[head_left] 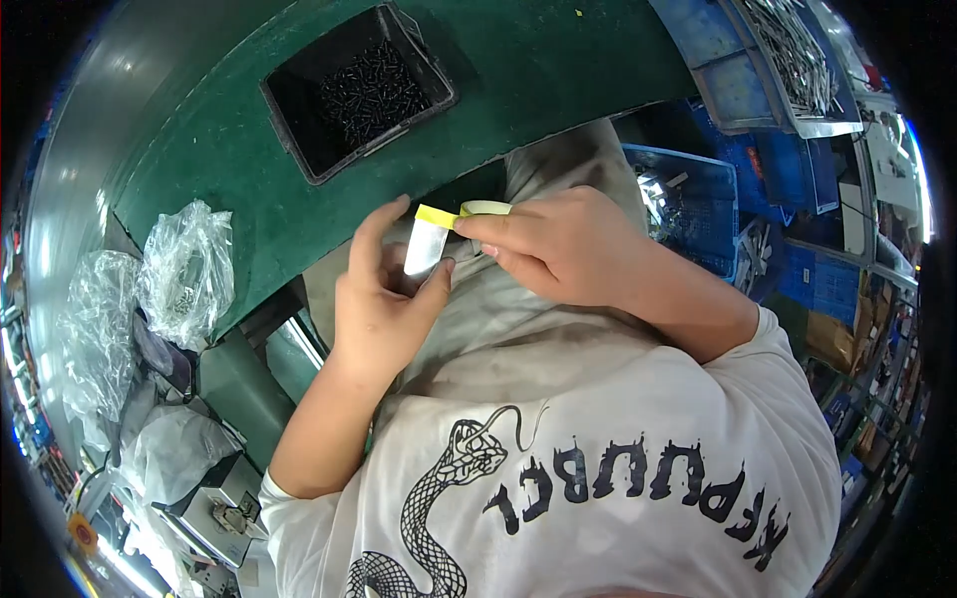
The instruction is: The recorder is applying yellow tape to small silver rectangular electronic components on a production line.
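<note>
Between the thumb and fingers of my left hand [384,309] is a small, bright silver-white flat piece [427,247], held upright over my lap. A strip of yellow tape [436,216] lies across its top end. From there the tape runs on to the right and curls into a loop [483,207] by the fingers of my right hand [568,244]. The right index fingertip touches the tape at the piece's upper corner, and the other fingers are bent. Part of the piece's lower end is hidden by my left hand.
A black bin [354,95] of small dark cylindrical parts stands on the green table [528,60]. Clear plastic bags [186,269] lie at the left. To the right are a blue basket [698,189] with shiny pieces and a crate [793,60] of long metal parts.
</note>
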`<action>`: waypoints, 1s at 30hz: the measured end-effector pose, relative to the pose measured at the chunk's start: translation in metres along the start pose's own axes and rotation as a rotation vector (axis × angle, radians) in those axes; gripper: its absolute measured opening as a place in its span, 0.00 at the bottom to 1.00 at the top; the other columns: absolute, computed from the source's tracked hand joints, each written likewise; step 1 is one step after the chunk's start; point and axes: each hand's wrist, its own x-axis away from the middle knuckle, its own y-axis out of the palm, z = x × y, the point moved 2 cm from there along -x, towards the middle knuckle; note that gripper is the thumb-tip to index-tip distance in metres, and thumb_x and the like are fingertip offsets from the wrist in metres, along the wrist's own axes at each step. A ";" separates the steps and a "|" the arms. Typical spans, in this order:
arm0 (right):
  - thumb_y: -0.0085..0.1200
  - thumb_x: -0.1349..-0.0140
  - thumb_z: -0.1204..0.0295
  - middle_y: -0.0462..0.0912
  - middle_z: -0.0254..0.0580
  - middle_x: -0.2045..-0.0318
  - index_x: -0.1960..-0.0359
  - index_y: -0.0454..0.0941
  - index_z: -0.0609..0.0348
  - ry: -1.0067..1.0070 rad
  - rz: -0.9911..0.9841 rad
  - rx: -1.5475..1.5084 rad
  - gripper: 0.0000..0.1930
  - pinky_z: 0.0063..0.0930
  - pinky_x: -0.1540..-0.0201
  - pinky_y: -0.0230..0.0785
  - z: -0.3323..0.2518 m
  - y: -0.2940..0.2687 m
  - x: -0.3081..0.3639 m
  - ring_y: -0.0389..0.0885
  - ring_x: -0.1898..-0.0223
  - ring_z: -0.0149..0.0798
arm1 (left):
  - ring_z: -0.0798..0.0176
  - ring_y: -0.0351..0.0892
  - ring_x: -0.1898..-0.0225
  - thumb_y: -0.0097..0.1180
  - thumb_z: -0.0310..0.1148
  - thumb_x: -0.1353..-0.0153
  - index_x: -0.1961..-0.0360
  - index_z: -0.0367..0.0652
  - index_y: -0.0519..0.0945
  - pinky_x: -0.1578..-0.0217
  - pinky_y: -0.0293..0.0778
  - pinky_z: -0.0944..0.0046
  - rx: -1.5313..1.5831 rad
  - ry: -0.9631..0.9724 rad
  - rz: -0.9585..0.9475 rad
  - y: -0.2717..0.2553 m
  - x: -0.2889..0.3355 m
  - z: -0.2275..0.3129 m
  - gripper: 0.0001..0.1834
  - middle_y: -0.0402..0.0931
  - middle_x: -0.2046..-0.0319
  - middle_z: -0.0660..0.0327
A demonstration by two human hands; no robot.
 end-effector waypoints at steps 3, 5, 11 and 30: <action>0.58 0.40 0.71 0.83 0.39 0.75 0.51 0.81 0.54 -0.007 0.003 0.014 0.14 0.34 0.76 0.71 -0.001 0.000 -0.001 0.80 0.79 0.43 | 0.75 0.78 0.71 0.65 0.20 0.44 0.40 0.39 0.70 0.71 0.73 0.75 -0.136 0.079 -0.030 -0.002 -0.001 -0.005 0.30 0.83 0.67 0.59; 0.58 0.40 0.71 0.83 0.39 0.75 0.51 0.81 0.53 0.005 -0.002 0.010 0.14 0.34 0.76 0.71 0.000 0.000 -0.001 0.80 0.79 0.43 | 0.76 0.78 0.70 0.65 0.20 0.44 0.39 0.38 0.70 0.71 0.74 0.75 -0.153 0.102 -0.029 -0.002 -0.001 -0.004 0.30 0.83 0.67 0.59; 0.58 0.40 0.72 0.82 0.39 0.77 0.50 0.81 0.52 0.009 0.009 -0.022 0.15 0.34 0.76 0.70 -0.001 -0.002 0.000 0.79 0.80 0.43 | 0.76 0.78 0.67 0.64 0.20 0.43 0.41 0.38 0.70 0.69 0.75 0.74 -0.105 0.050 -0.059 -0.003 0.000 -0.003 0.28 0.83 0.65 0.59; 0.59 0.41 0.73 0.81 0.39 0.78 0.50 0.80 0.53 0.016 0.005 -0.069 0.16 0.34 0.76 0.71 0.001 -0.002 0.002 0.79 0.79 0.44 | 0.74 0.74 0.73 0.60 0.15 0.41 0.38 0.43 0.56 0.75 0.70 0.73 0.229 -0.092 -0.092 0.003 0.002 -0.006 0.35 0.79 0.67 0.61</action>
